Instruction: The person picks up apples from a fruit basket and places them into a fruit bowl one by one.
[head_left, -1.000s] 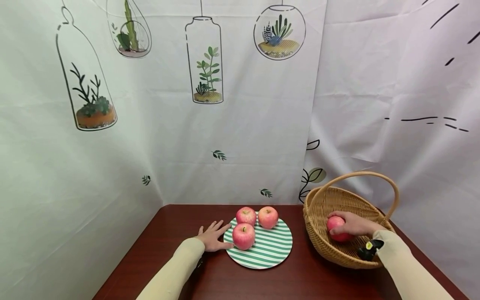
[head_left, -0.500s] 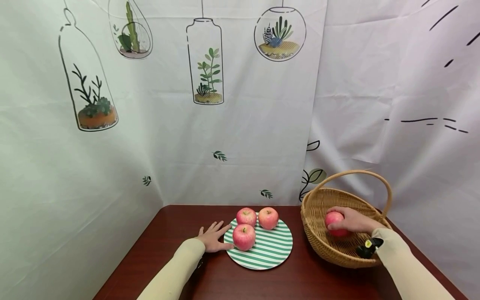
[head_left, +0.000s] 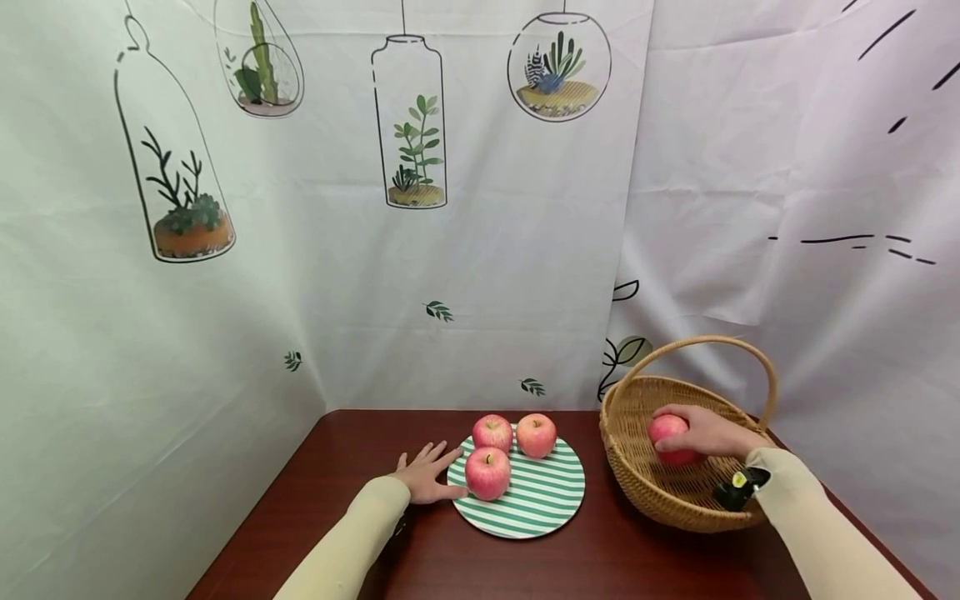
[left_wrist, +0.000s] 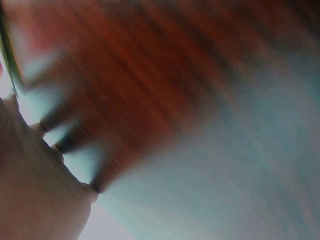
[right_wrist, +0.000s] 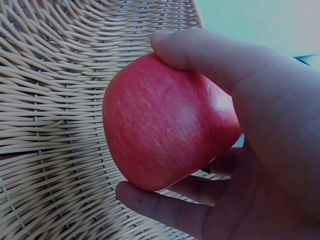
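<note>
Inside the wicker basket (head_left: 637, 492), my right hand (head_left: 712, 433) grips a red apple (head_left: 667, 431). The right wrist view shows thumb and fingers curled round that apple (right_wrist: 165, 120) against the woven wall (right_wrist: 50, 110). My left hand (head_left: 427, 477) lies with fingers spread on the table, its thumb and fingertips at the left rim of a round green-and-white striped plate (head_left: 540, 500). On the plate sit three apples: a front one (head_left: 487, 475), one behind it (head_left: 491, 433) and one at the back right (head_left: 536, 436).
The basket's tall arched handle (head_left: 705, 340) rises over the right forearm. The dark red wooden table (head_left: 480, 567) ends at a white printed cloth (head_left: 510, 275) behind and at the sides. A black wrist camera (head_left: 738, 490) sits low inside the basket's near rim.
The basket has shifted slightly left, its handle swinging left too. My right hand with the apple has moved a little left and up in the view. The left hand stays put.
</note>
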